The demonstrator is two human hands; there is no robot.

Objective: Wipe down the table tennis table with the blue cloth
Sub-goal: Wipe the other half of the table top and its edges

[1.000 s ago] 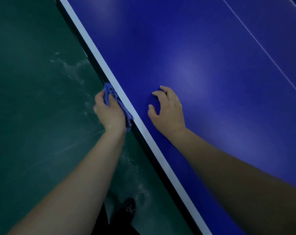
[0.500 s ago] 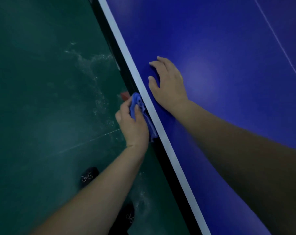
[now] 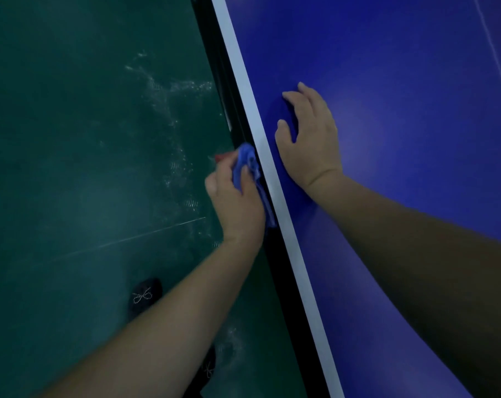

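The blue table tennis table [image 3: 401, 81] fills the right side, with a white line [image 3: 272, 179] along its near edge and a dark side rim below. My left hand [image 3: 235, 202] grips the bunched blue cloth [image 3: 248, 165] and presses it against the table's side edge. My right hand [image 3: 309, 139] rests on the tabletop just inside the white line, palm down, fingers slightly arched and spread. Part of the cloth is hidden under my left palm.
A green floor [image 3: 85, 168] with pale scuff marks lies to the left of the table. My dark shoes [image 3: 144, 297] stand on it near the bottom. A thin white centre line [image 3: 499, 61] crosses the tabletop at far right.
The view has shifted along the table edge. My left hand has slid the cloth along the side edge. My right hand has moved along the tabletop beside it.
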